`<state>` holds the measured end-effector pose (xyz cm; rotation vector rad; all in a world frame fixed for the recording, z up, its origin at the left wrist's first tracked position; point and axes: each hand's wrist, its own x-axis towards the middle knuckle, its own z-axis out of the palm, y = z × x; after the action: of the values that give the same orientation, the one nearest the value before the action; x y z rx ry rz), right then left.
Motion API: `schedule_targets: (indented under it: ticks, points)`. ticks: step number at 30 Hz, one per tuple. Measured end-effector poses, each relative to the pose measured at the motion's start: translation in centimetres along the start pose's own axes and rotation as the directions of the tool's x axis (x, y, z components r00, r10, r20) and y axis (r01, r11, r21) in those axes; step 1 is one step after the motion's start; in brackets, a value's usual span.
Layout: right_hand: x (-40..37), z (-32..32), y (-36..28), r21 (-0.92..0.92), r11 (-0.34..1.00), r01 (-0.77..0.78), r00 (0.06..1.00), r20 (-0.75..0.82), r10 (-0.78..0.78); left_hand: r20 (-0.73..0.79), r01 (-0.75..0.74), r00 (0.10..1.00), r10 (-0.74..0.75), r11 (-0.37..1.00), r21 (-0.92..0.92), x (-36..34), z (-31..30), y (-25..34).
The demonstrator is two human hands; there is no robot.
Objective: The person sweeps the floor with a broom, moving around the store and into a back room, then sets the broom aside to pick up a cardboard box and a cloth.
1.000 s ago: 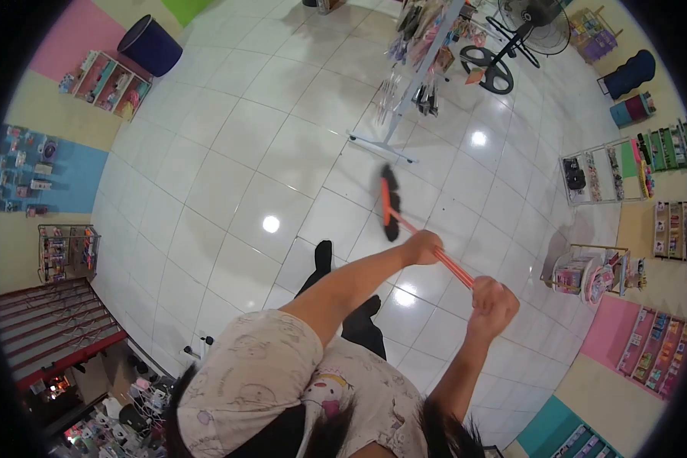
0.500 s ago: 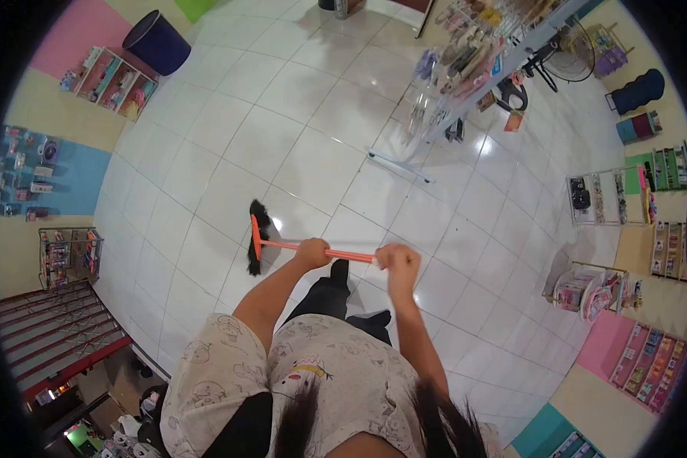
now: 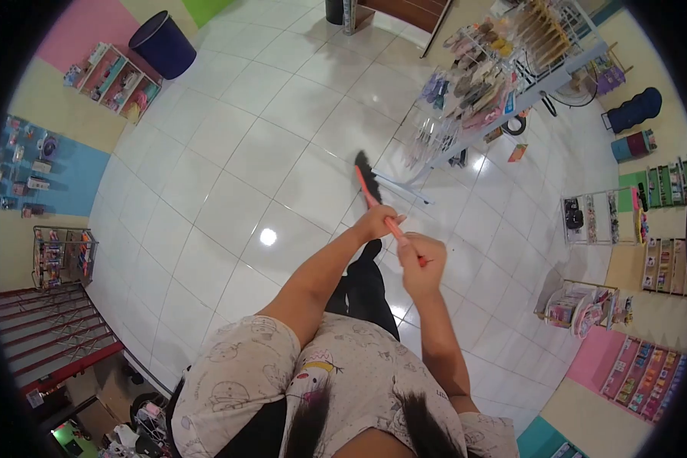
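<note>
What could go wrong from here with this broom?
1. The broom head is right by the rack foot; a sideways stroke might knock or snag it.
2. Packets hang from that rack, so a hard bump could shake some loose.
3. A dark-clad foot shows just below the left hand in the image; a stroke pulled back might clip it.

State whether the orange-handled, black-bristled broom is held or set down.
Held: the broom has the left hand wrapped around its handle and the right hand gripping near the end.
</note>
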<state>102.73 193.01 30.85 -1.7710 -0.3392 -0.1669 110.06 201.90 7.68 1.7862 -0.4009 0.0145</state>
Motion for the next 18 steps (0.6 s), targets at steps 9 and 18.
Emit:
schedule_targets:
  ticks: [9, 18]
  points:
    - [4.7, 3.5, 4.0, 0.511, 0.800, -0.316, 0.938, 0.041, 0.344, 0.042, 0.375, 0.909, -0.415, 0.858, 0.350, -5.8, -8.6, -3.1]
    - [7.6, 5.3, 14.8, 0.716, 0.552, -0.428, 0.844, 0.098, 0.528, 0.061, 0.500, 0.765, -0.641, 0.652, 0.570, -6.6, -13.4, -6.9]
